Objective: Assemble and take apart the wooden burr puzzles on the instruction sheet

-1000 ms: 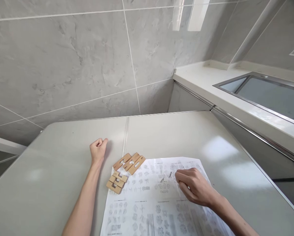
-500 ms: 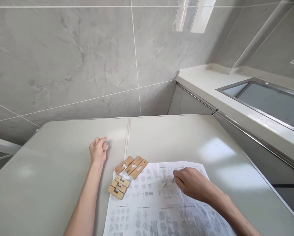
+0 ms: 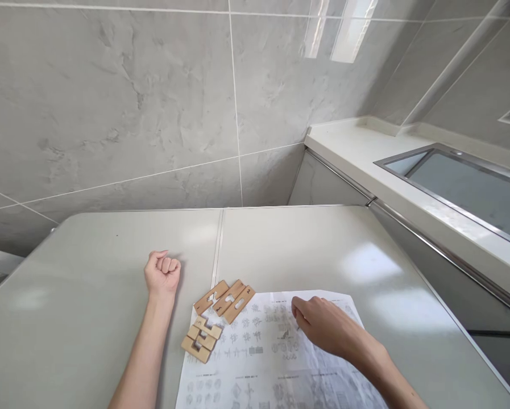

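Note:
My left hand (image 3: 162,272) rests on the table as a closed fist, left of the wooden pieces, with nothing showing in it. Over the upper part of a large printed sheet (image 3: 237,372) is my right hand (image 3: 318,321), its fingers curled together. A small dark tip shows below those fingers; whether it is a thin tool or a shadow I cannot tell. Flat notched wooden puzzle pieces (image 3: 233,304) marked with numbers lie at the sheet's upper left corner. Just below them sits a cluster of smaller, paler wooden pieces (image 3: 201,339), fitted against each other.
The pale table (image 3: 88,307) has a seam running across it and stands by a grey tiled wall (image 3: 131,113). To the right is a white counter (image 3: 344,147) with a metal-rimmed sink (image 3: 451,176). Light glares on the table's right side.
My left hand has curled from a loose, finger-out pose into a tighter fist. My right hand stays over the sheet, nearly in place. The view has tilted slightly.

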### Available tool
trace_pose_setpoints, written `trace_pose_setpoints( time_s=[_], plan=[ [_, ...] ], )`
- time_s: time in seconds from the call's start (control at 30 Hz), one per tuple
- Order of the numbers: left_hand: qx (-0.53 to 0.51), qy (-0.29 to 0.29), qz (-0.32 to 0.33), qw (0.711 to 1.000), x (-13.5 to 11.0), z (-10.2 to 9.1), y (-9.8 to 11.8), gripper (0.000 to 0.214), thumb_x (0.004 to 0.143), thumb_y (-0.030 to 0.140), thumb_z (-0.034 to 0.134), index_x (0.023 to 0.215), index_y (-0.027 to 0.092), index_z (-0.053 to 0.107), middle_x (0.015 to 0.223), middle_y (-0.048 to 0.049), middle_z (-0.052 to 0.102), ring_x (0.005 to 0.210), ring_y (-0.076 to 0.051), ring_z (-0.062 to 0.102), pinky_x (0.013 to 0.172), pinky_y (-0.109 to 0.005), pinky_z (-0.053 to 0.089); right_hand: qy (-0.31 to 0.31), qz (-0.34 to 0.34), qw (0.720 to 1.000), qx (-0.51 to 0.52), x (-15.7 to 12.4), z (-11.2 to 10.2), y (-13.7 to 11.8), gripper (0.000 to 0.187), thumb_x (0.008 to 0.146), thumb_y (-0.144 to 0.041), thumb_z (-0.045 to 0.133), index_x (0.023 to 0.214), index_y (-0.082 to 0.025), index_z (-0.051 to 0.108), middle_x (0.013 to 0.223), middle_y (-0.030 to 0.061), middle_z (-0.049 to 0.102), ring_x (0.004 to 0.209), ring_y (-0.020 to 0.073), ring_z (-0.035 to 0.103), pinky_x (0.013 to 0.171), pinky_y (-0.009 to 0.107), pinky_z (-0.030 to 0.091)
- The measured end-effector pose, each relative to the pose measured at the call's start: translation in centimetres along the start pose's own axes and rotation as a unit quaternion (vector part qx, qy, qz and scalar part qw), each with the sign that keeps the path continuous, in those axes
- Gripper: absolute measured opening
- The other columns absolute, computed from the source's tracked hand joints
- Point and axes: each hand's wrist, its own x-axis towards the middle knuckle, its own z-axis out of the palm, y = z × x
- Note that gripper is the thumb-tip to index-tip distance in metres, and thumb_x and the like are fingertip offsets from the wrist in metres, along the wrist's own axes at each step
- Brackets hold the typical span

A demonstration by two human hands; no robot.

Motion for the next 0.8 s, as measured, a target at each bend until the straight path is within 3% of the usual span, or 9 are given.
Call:
trace_pose_setpoints(
  time_s=[0.1,0.17,0.2,0.27,0.37,0.47,0.53,0.6,0.8],
  plan=[
    [-0.026,0.01,-0.011,1.0,0.2,-0.4,0.1,0.034,0.107,0.037,0.068,0.136,0.02,0.067,0.139,-0.0121,0.068,0.116,-0.026,0.071,0.098,-0.047,0.063,0.031,-0.007,0.999,0.003,0.6,0.7,-0.7,0.033,0.099,-0.014,0.055,0.073,-0.026,0.039,0.05,-0.0067,0.037,0.041,0.0134,0.027,0.047,0.032,0.017],
    [-0.044,0.014,-0.017,0.999,0.2,-0.6,0.2,0.034,0.107,0.037,0.068,0.135,0.02,0.067,0.139,-0.012,0.068,0.116,-0.026,0.071,0.098,-0.047,0.063,0.057,-0.008,0.998,0.01,1.0,1.6,-1.3,0.023,0.102,-0.014,0.052,0.083,-0.026,0.05,0.062,-0.0032,0.057,0.045,0.0165,0.047,0.048,0.032,0.03],
    [-0.052,0.016,-0.02,0.998,0.2,-0.7,0.2,0.034,0.107,0.037,0.068,0.136,0.02,0.067,0.139,-0.012,0.068,0.116,-0.026,0.071,0.098,-0.047,0.063,0.073,-0.008,0.997,0.015,1.1,2.1,-1.6,0.018,0.105,-0.016,0.049,0.09,-0.026,0.053,0.073,0.0003,0.066,0.054,0.0196,0.059,0.052,0.033,0.04],
    [-0.068,0.015,-0.022,0.997,0.2,-0.7,0.2,0.034,0.107,0.037,0.068,0.136,0.02,0.067,0.139,-0.0121,0.068,0.116,-0.026,0.071,0.098,-0.047,0.063,0.109,-0.01,0.994,0.023,1.3,3.3,-2.3,0.012,0.109,-0.022,0.047,0.113,-0.025,0.058,0.114,0.0124,0.075,0.101,0.0303,0.075,0.077,0.042,0.058],
    [-0.095,0.007,-0.021,0.995,0.0,-0.6,0.2,0.031,0.107,0.038,0.068,0.132,0.019,0.068,0.132,-0.0112,0.07,0.107,-0.023,0.072,0.091,-0.042,0.065,0.214,-0.014,0.977,0.021,1.2,5.3,-3.0,0.038,0.113,-0.031,0.048,0.151,-0.026,0.047,0.169,0.0187,0.045,0.161,0.0413,0.036,0.117,0.065,0.047],
    [-0.124,-0.01,-0.013,0.992,-0.3,-0.3,0.3,0.019,0.107,0.028,0.066,0.092,0.016,0.069,0.08,0.0016,0.068,0.061,-0.01,0.061,0.058,-0.023,0.056,0.209,-0.028,0.978,0.001,1.1,6.8,-3.3,0.064,0.114,-0.034,0.049,0.171,-0.024,0.023,0.182,0.0166,0.021,0.169,0.0412,0.011,0.128,0.07,0.033],
    [-0.143,-0.026,-0.006,0.989,-0.7,0.1,0.5,0.044,0.101,0.014,0.061,0.06,0.019,0.046,0.048,0.0095,0.036,0.039,-0.006,0.03,0.041,-0.019,0.036,0.194,-0.034,0.98,-0.016,1.1,7.5,-3.3,0.074,0.113,-0.038,0.051,0.176,-0.023,0.013,0.184,0.0165,0.015,0.169,0.0419,0.007,0.13,0.07,0.03],
    [-0.16,-0.044,-0.002,0.986,-1.2,0.5,0.7,0.053,0.09,0.005,0.057,0.054,0.019,0.021,0.044,0.0099,0.009,0.037,-0.007,0.008,0.037,-0.022,0.024,0.185,-0.036,0.982,-0.035,1.1,7.9,-3.2,0.079,0.113,-0.04,0.053,0.177,-0.022,0.01,0.184,0.0161,0.012,0.169,0.0422,0.008,0.131,0.069,0.029],
    [-0.207,-0.094,-0.012,0.974,-2.7,1.8,1.1,0.056,0.076,0.003,0.059,0.062,0.018,0.006,0.057,0.0091,-0.008,0.049,-0.008,-0.008,0.04,-0.027,0.007,0.179,-0.029,0.98,-0.077,1.2,8.3,-3.5,0.08,0.113,-0.045,0.052,0.178,-0.022,0.012,0.185,0.0127,0.01,0.169,0.0405,0.011,0.134,0.063,0.028]
  ],
)
